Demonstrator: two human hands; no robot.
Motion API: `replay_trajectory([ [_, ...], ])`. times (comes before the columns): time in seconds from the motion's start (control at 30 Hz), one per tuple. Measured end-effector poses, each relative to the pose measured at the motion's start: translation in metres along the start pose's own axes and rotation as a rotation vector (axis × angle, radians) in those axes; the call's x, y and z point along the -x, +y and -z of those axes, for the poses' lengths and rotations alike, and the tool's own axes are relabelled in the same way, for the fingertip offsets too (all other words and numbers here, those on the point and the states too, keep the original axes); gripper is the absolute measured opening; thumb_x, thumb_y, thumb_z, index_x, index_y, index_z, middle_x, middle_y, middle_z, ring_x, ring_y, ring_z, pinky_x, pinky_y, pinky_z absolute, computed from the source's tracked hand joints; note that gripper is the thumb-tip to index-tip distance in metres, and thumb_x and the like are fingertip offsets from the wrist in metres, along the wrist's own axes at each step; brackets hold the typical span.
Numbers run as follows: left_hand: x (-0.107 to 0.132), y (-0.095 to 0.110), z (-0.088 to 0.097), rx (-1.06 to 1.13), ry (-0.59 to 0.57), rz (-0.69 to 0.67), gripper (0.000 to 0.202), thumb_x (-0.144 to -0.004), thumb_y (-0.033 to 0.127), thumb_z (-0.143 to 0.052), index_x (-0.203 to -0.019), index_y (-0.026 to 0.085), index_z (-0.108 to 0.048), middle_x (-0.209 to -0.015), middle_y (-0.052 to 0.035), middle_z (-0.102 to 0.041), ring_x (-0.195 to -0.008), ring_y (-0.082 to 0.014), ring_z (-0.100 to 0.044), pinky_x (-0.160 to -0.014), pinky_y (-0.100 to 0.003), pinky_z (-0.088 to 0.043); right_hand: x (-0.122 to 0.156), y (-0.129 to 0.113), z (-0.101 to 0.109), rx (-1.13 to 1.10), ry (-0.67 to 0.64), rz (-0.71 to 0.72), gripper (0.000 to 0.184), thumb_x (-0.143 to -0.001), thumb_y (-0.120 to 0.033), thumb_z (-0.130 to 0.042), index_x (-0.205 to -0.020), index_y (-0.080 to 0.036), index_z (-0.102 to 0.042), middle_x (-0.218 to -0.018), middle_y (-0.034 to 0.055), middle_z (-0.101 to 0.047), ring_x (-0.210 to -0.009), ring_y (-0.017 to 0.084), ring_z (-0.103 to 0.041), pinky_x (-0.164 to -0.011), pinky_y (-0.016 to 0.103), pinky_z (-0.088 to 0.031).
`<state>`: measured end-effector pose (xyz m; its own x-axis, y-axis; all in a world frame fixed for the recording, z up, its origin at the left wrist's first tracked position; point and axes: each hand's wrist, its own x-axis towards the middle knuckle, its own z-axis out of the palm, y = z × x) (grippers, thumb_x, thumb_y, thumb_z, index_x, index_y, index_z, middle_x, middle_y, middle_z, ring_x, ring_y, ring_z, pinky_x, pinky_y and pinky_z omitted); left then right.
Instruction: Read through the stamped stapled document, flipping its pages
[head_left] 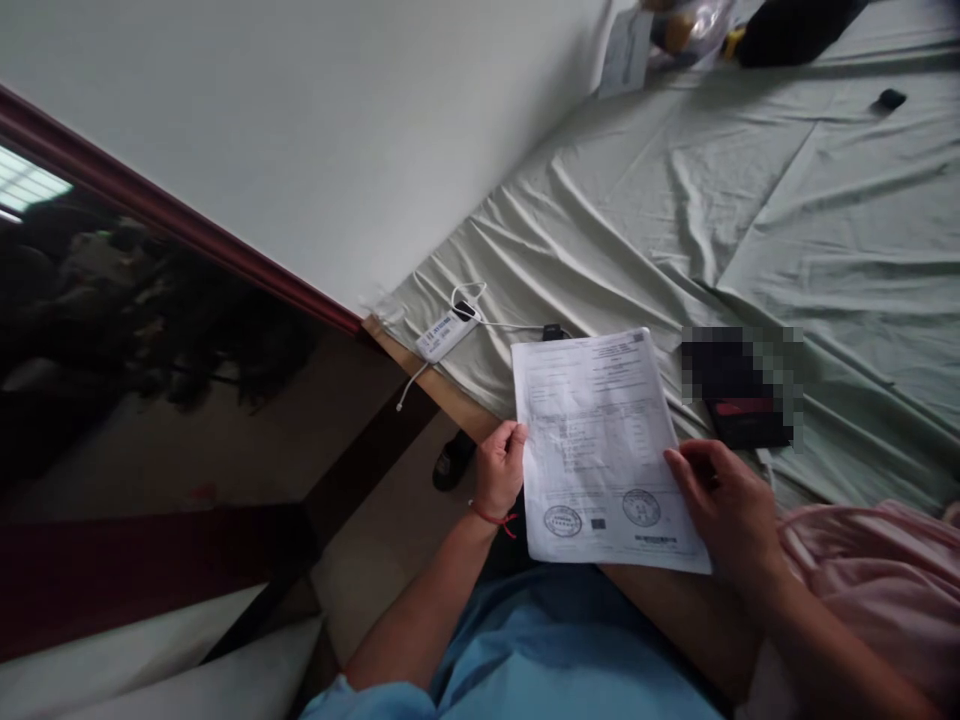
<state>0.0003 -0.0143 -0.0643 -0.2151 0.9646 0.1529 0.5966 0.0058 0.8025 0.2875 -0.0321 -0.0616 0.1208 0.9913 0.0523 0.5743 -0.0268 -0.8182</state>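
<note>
A printed sheet of paper (589, 430) with two round stamps and a small square code near its lower edge is held up in front of me. My left hand (501, 468) pinches its left edge, thumb on the near side; a red string bracelet (491, 515) is tied at that wrist. At the right edge, my right hand (726, 505) grips the paper between thumb and curled fingers. The sheet tilts slightly and hides part of the bed's edge behind it. A dark phone (742, 395), partly pixelated, lies just beyond my right hand.
A white power strip (448, 333) with cables lies at the corner of the sheet-covered bed (622, 230). Pink cloth (870, 570) is bunched at right. A small black object (892, 99) and a dark bag (799, 30) lie farther back. A white wall (315, 130) rises at left.
</note>
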Motion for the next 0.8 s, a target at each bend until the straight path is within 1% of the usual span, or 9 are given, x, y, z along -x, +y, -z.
replay_trajectory([
  [0.1,0.002,0.002,0.002,-0.008,0.002,-0.007,0.041,-0.099,0.044,-0.051,-0.068,0.017,-0.053,-0.061,0.0029,-0.044,-0.058,-0.0101,-0.042,-0.058,-0.023,-0.032,-0.001,0.002,0.0,-0.002,0.022,0.01,0.031,-0.092,-0.05,-0.059,-0.087,-0.021,-0.068,-0.075,0.0038,-0.07,-0.064,0.019,-0.063,-0.063,0.031,-0.046],
  [0.2,0.004,0.006,0.005,-0.105,0.004,-0.074,0.039,-0.097,0.038,-0.051,-0.065,0.017,-0.051,-0.057,0.003,-0.043,-0.055,-0.0094,-0.04,-0.057,-0.024,-0.031,-0.003,0.002,0.001,0.007,0.03,0.009,0.031,-0.092,-0.05,-0.059,-0.086,-0.021,-0.069,-0.075,0.0038,-0.07,-0.064,0.019,-0.063,-0.063,0.031,-0.046],
  [0.3,0.006,0.008,0.007,-0.19,0.0,-0.131,0.037,-0.096,0.033,-0.05,-0.062,0.017,-0.05,-0.056,0.0031,-0.043,-0.053,-0.0089,-0.04,-0.058,-0.025,-0.03,-0.005,0.001,0.004,0.015,0.011,0.004,0.031,-0.091,-0.05,-0.058,-0.085,-0.022,-0.068,-0.074,0.0038,-0.07,-0.063,0.019,-0.063,-0.062,0.03,-0.046],
  [0.43,0.008,0.009,0.005,-0.076,-0.024,-0.057,0.041,-0.097,0.04,-0.05,-0.063,0.017,-0.049,-0.056,0.0029,-0.042,-0.055,-0.0098,-0.04,-0.057,-0.024,-0.031,-0.007,0.0,0.007,0.058,-0.048,-0.019,0.029,-0.092,-0.048,-0.056,-0.086,-0.021,-0.068,-0.076,0.0044,-0.072,-0.065,0.02,-0.065,-0.063,0.031,-0.046],
  [0.57,0.008,0.009,0.0,0.013,-0.034,-0.002,0.044,-0.096,0.047,-0.05,-0.064,0.017,-0.05,-0.058,0.0023,-0.044,-0.057,-0.0108,-0.041,-0.057,-0.024,-0.033,-0.007,-0.005,0.011,0.114,-0.044,-0.057,0.028,-0.091,-0.048,-0.056,-0.095,-0.022,-0.067,-0.077,0.0049,-0.073,-0.064,0.021,-0.065,-0.061,0.032,-0.044],
  [0.63,0.009,0.009,-0.002,0.032,-0.041,0.017,0.043,-0.096,0.047,-0.049,-0.066,0.017,-0.051,-0.059,0.0019,-0.046,-0.057,-0.011,-0.042,-0.058,-0.024,-0.033,-0.008,-0.008,0.013,0.161,-0.064,-0.067,0.026,-0.091,-0.046,-0.055,-0.094,-0.023,-0.067,-0.075,0.0044,-0.072,-0.062,0.021,-0.064,-0.059,0.031,-0.042],
  [0.7,0.009,0.009,-0.003,0.037,-0.039,0.022,0.042,-0.096,0.047,-0.049,-0.066,0.017,-0.052,-0.059,0.0018,-0.047,-0.058,-0.0112,-0.043,-0.058,-0.024,-0.034,-0.009,-0.011,0.016,0.239,-0.095,-0.041,0.025,-0.091,-0.044,-0.053,-0.088,-0.023,-0.067,-0.075,0.0044,-0.069,-0.061,0.02,-0.061,-0.059,0.032,-0.04],
  [0.73,0.01,0.009,-0.004,0.034,-0.033,0.018,0.042,-0.096,0.046,-0.049,-0.066,0.017,-0.052,-0.059,0.0017,-0.047,-0.058,-0.0112,-0.043,-0.059,-0.024,-0.035,-0.009,-0.013,0.018,0.277,-0.096,-0.01,0.025,-0.091,-0.043,-0.052,-0.086,-0.023,-0.067,-0.079,0.0056,-0.069,-0.063,0.02,-0.061,-0.06,0.032,-0.039],
  [0.8,0.01,0.009,-0.005,0.026,-0.025,-0.003,0.042,-0.096,0.045,-0.048,-0.066,0.017,-0.053,-0.059,0.0016,-0.047,-0.058,-0.0113,-0.042,-0.059,-0.024,-0.035,-0.01,-0.019,0.02,0.332,-0.069,0.056,0.026,-0.089,-0.042,-0.051,-0.085,-0.022,-0.068,-0.094,0.0094,-0.069,-0.069,0.02,-0.06,-0.064,0.033,-0.04],
])
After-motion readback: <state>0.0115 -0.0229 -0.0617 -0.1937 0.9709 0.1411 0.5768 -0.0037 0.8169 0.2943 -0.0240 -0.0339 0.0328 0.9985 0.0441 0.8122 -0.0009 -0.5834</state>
